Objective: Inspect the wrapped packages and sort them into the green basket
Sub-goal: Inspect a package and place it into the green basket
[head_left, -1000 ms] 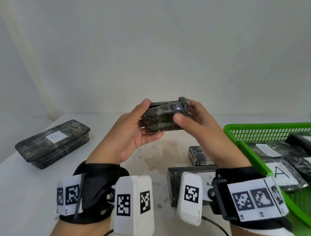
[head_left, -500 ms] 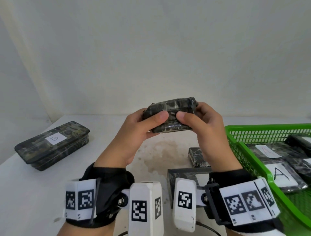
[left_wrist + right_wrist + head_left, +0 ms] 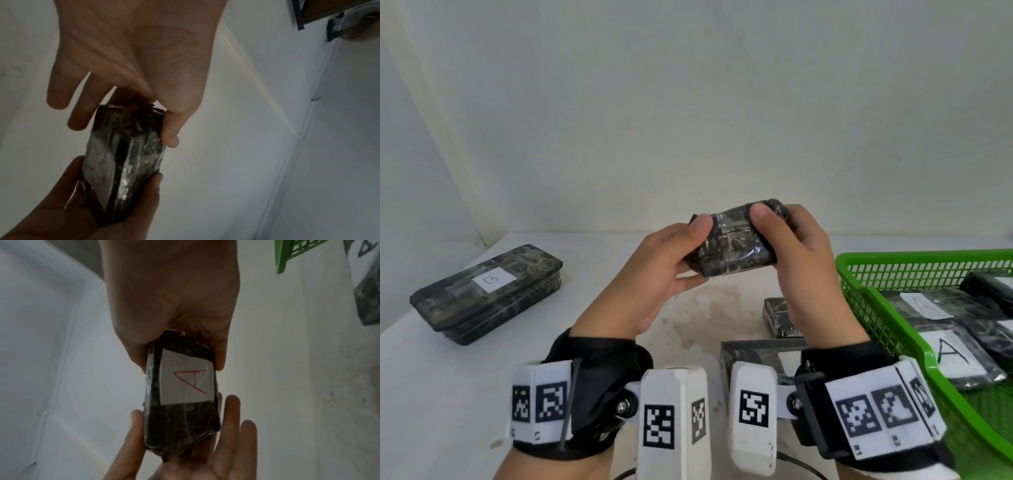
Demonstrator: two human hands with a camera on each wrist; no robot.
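Our left hand point(image 3: 654, 270) pinches the left end of a small dark marbled package wrapped in clear film point(image 3: 732, 245), thumb on the near face and fingers behind it. Our right hand point(image 3: 804, 260) grips the right end the same way, so the package hangs in the air between both hands, above the white tabletop point(image 3: 465, 394). Compared with half a second ago, we have tipped the package so its broad plain face turns toward us, and our thumbs sit wider apart. In the right wrist view a white label with a red letter A point(image 3: 188, 379) shows on the far face. Just right of our right wrist stands the green plastic mesh basket point(image 3: 859, 274), holding dark wrapped packages with white A labels point(image 3: 955, 356). Two more dark packages lie on the table below our right hand. Well apart at the left rests a long dark wrapped box with a white B label point(image 3: 486, 293), unmoved.
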